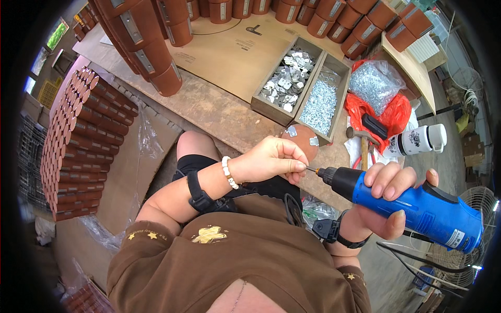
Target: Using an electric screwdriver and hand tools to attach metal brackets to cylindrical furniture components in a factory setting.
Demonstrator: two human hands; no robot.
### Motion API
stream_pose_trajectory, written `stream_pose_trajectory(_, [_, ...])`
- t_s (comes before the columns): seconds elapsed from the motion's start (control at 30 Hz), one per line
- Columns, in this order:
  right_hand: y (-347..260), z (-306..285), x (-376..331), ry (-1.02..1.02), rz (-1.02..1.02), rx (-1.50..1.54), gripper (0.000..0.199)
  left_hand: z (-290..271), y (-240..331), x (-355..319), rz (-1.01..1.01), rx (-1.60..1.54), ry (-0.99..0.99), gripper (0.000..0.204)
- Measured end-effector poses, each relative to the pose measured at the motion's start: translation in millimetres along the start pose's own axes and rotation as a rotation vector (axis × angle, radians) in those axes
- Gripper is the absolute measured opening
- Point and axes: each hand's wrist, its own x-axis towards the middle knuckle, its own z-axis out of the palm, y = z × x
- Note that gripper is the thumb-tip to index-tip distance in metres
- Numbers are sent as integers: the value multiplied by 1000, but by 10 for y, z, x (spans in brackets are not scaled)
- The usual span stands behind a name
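Note:
My right hand (389,182) is wrapped round a blue electric screwdriver (430,216) with a black nose. Its thin bit points left, and the tip meets the fingers of my left hand (274,159). Thumb and fingers of that hand are pinched together at the bit's tip; whatever small thing they hold is hidden. Just beyond them is a round reddish-brown piece (302,140) with small metal plates on its face, partly covered by my left hand. A wooden box of metal plates (290,77) and one of small screws (321,101) stand behind it.
Stacked reddish-brown cylinders (151,57) line the bench's back and left. Another large stack (88,141) stands lower left. At right are a bag of screws (377,81) on red plastic, a hammer (364,148), a white bottle (417,141) and a fan (472,219).

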Motion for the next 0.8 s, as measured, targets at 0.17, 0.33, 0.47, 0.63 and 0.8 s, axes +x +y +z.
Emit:
stream_pose_trajectory(0.17, [-14, -44, -1, 32, -22, -17, 66, 7, 94, 64, 36, 109, -88, 9])
stream_pose_trajectory(0.33, [-57, -175, 18, 40, -23, -12, 57, -290, 355, 364, 228, 729, -132, 22])
stream_pose_trajectory(0.47, [-136, -277, 15, 84, -65, -24, 59, -771, 653, 785, 222, 898, 242, 21])
stream_pose_trajectory(0.63, [-190, -347, -13, 99, -73, -71, 59, -1164, 790, 977, 134, 1523, 513, 12])
stream_pose_trajectory(0.8, [-189, -376, -2, 130, -66, -92, 59, -1163, 684, 1119, -59, 1907, 586, 14])
